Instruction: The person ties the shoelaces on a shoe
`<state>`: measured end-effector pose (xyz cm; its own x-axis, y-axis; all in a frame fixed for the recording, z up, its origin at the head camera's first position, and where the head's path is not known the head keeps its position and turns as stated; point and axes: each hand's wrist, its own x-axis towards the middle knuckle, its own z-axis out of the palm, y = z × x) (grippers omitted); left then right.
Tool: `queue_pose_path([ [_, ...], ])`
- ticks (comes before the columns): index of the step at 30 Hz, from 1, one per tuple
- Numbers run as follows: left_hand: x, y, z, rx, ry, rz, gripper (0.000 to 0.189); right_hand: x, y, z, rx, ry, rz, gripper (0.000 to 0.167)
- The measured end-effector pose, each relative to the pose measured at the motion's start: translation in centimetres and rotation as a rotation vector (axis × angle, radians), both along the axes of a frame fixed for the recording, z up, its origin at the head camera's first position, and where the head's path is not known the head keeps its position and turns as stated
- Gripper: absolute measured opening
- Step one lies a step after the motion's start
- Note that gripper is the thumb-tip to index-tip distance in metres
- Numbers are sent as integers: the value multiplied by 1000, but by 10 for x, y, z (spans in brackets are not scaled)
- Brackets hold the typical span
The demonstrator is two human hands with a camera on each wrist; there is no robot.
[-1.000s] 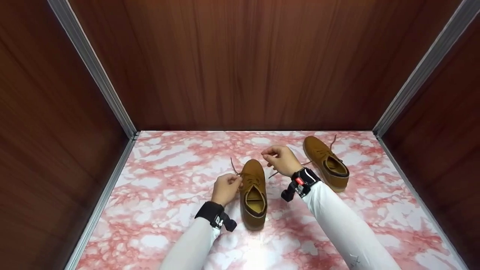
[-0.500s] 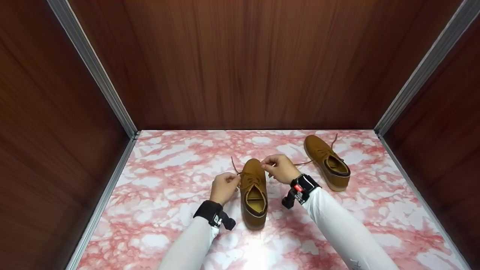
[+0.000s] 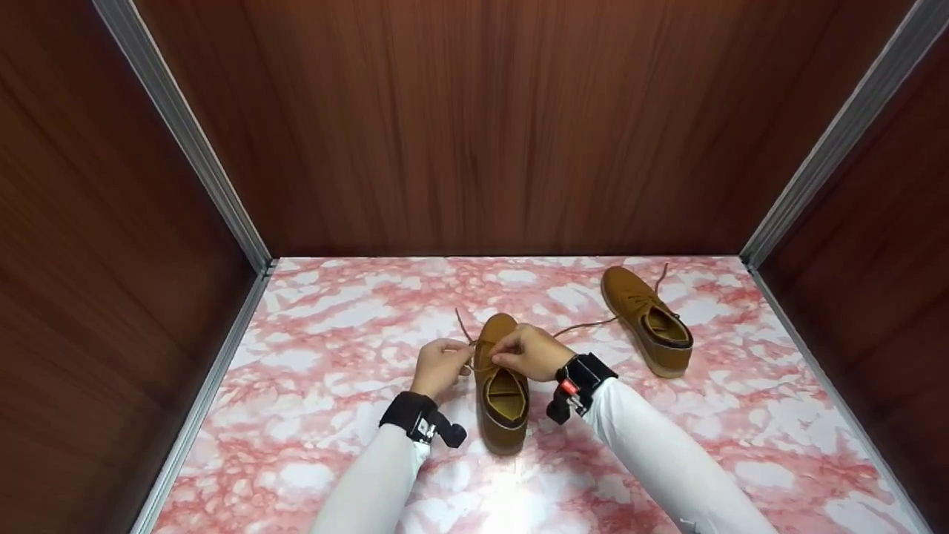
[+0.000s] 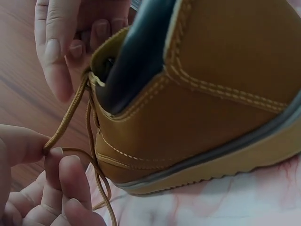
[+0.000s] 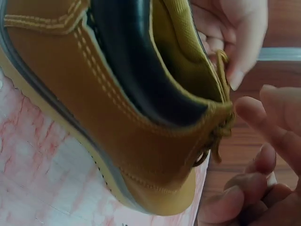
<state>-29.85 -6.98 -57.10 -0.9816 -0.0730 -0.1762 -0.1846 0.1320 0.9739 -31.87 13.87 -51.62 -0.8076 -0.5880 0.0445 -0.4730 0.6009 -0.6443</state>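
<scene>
A tan lace-up shoe (image 3: 504,437) stands on the marbled surface, its toe facing away from me. At its left side my left hand (image 3: 440,365) pinches a brown shoelace (image 4: 69,117) between thumb and forefinger; the left wrist view shows the lace bent into a loop there. My right hand (image 3: 535,352) reaches over the lacing from the right. In the right wrist view its fingertips (image 5: 249,109) are spread right beside the bunched lace (image 5: 218,132) at the shoe's throat, with no lace seen between them. One lace end sticks out left of the toe.
A matching tan shoe (image 3: 667,360) lies angled at the back right, its loose lace (image 3: 586,325) trailing left behind my right hand. Dark wood-grain panels (image 3: 474,133) with grey metal corner strips (image 3: 185,133) enclose the pink-and-white surface (image 3: 311,415).
My right hand has come down and left from beside the toe to over the lacing, uncovering more of the other shoe's lace. My left hand stays almost in place with the lace.
</scene>
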Motion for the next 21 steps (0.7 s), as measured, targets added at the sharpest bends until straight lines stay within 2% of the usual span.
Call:
queue_pose_path([
  [4,-1,1,3,24,-10,-11,21,3,-5,0,38,25,28,15],
  [11,-3,3,6,74,-18,-11,20,4,-6,-4,29,13,12,15],
  [16,-3,4,4,85,-27,-14,20,3,-5,-5,16,-24,-22,22],
  [21,-3,3,4,76,-34,-16,17,1,-5,-7,-43,-75,-58,22],
])
